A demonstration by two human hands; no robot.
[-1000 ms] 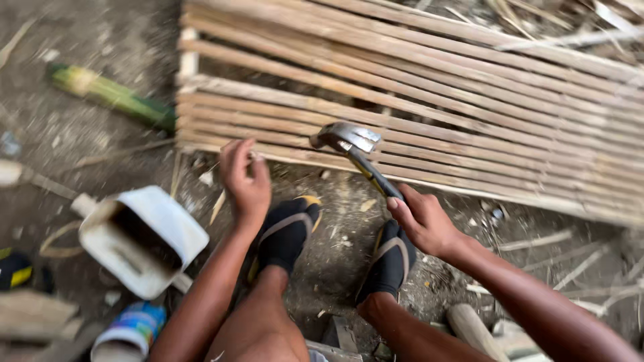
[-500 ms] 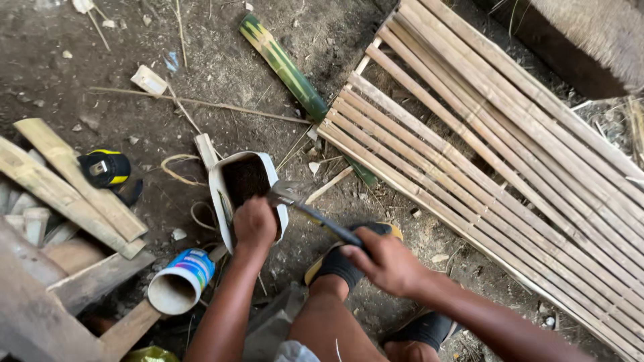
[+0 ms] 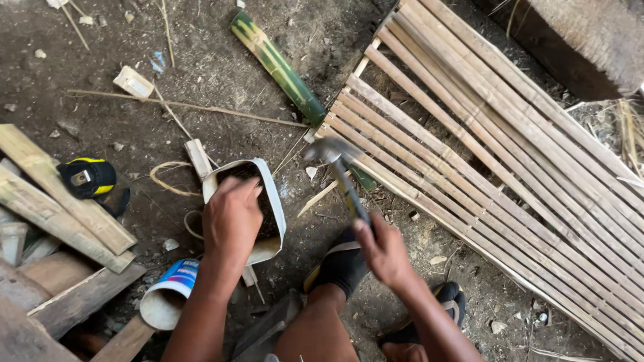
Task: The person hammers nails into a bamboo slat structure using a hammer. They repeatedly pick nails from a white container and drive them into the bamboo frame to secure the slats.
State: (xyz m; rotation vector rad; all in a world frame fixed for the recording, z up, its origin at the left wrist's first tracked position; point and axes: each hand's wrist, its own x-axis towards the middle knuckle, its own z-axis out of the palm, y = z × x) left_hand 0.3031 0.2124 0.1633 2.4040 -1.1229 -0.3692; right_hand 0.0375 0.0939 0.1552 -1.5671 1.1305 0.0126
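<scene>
My left hand [image 3: 231, 218] reaches into a cut-open white plastic jug [image 3: 272, 201] on the dirt floor; its fingertips are down inside and hidden. My right hand [image 3: 381, 248] grips the handle of a hammer [image 3: 339, 171], whose metal head hovers blurred near the corner of a bamboo slat panel [image 3: 483, 147]. Below the hands my knee and both feet in black sandals [image 3: 339, 265] rest on the ground.
A green bamboo piece [image 3: 278, 67] lies above the jug. A black and yellow tape measure [image 3: 86, 177], wooden boards [image 3: 60, 201] and a tipped cup [image 3: 164, 295] sit at the left. Thin sticks and a loop of twine [image 3: 168, 175] litter the dirt.
The view swung left from the panel to the jug. My left hand moved from the panel's edge into the jug. The hammer stayed in my right hand, now lifted beside the panel's corner.
</scene>
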